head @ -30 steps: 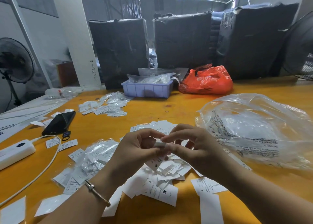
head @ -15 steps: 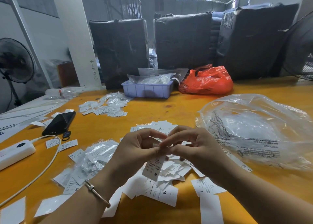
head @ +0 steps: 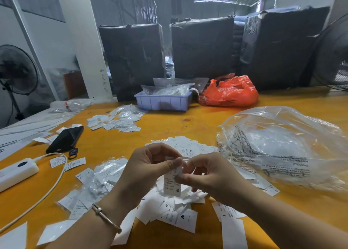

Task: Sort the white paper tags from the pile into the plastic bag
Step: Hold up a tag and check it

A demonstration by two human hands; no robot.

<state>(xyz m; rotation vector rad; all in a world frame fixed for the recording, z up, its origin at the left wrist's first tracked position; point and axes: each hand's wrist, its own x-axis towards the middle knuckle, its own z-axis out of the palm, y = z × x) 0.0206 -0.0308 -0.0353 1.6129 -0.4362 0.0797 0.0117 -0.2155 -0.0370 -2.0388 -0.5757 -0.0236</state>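
A pile of white paper tags [head: 175,213] lies on the orange table right in front of me. Above it my left hand [head: 148,171] pinches the top of one white tag [head: 172,184] marked M, which hangs down unfolded. My right hand [head: 209,175] pinches the same tag at its right edge with thumb and forefinger. A large clear plastic bag [head: 282,147] with printed warnings lies puffed up on the table to the right, an arm's width from my hands.
Small clear sleeves [head: 101,179] are heaped left of the pile; more tags [head: 114,122] lie farther back. A black phone [head: 66,139], a white power strip [head: 17,171] with cable, a lilac tray [head: 163,102] and a red bag [head: 229,92] sit around.
The folded tag between my fingers has been opened out and now hangs full length. Both hands have stayed above the pile, the right one shifting slightly right.
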